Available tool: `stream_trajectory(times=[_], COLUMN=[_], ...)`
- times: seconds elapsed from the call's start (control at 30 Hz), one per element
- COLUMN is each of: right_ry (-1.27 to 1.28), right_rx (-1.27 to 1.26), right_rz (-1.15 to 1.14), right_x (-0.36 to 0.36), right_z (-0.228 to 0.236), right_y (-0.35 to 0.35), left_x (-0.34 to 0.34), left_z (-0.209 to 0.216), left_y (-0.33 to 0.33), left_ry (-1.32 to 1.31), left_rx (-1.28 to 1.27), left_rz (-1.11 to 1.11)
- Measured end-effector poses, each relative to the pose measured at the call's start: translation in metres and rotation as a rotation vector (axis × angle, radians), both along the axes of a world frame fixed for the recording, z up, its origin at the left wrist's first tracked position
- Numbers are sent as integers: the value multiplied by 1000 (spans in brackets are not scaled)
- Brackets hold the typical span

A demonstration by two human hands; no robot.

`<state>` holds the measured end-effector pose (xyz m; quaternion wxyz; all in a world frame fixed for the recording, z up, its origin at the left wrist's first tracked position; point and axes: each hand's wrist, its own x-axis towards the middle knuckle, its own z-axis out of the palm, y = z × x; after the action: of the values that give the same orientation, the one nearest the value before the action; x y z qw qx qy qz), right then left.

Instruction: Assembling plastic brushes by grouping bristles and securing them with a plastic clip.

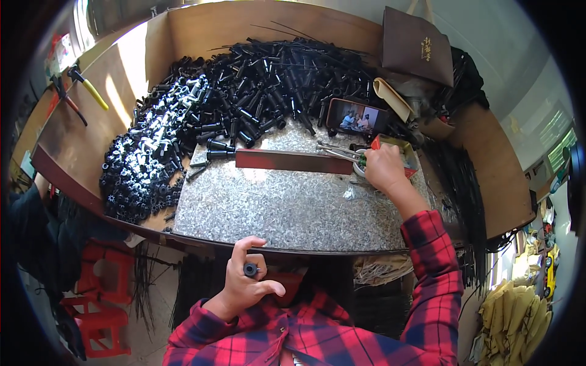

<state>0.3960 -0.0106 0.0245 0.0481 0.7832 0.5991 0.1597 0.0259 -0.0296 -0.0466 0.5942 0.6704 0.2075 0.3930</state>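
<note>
My left hand (239, 282) is in front of the table's near edge. Its thumb and index finger are spread, while the other fingers curl round a black tubular part (250, 269) seen end-on. My right hand (386, 169) is closed over the right side of the stone slab (274, 213), beside a small open box (400, 146). A bit of green shows at its fingertips; what they hold is hidden. Metal tweezer-like tools (334, 148) lie just left of that hand. Left of them stretches a dark red bar (287, 161), with black tubular parts (218, 149) at its far left end.
A large heap of black tubular parts (262, 91) covers the back and left. A phone (354, 118) showing a video leans behind the right hand. Thin black strands (458, 183) lie at right. A brown bag (418, 46) stands at the back right; raised wooden walls (256, 23) rim the table.
</note>
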Motion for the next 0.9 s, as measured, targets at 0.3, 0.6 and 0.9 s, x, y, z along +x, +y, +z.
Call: stream_trajectory(times=[0.3,0.6,0.9], right_ry=[20,392,1615], right_rx=[26,423,375], right_rz=[-10,224,547], right_x=[1,-42,-207], right_z=[1,10,-32], right_y=[1,-21,-79], left_x=[-1,3,10], left_z=[1,-1,4], left_y=[2,3,0], left_ry=[23,32,10], left_rx=[21,11,-15], left_rz=[-28,7,33])
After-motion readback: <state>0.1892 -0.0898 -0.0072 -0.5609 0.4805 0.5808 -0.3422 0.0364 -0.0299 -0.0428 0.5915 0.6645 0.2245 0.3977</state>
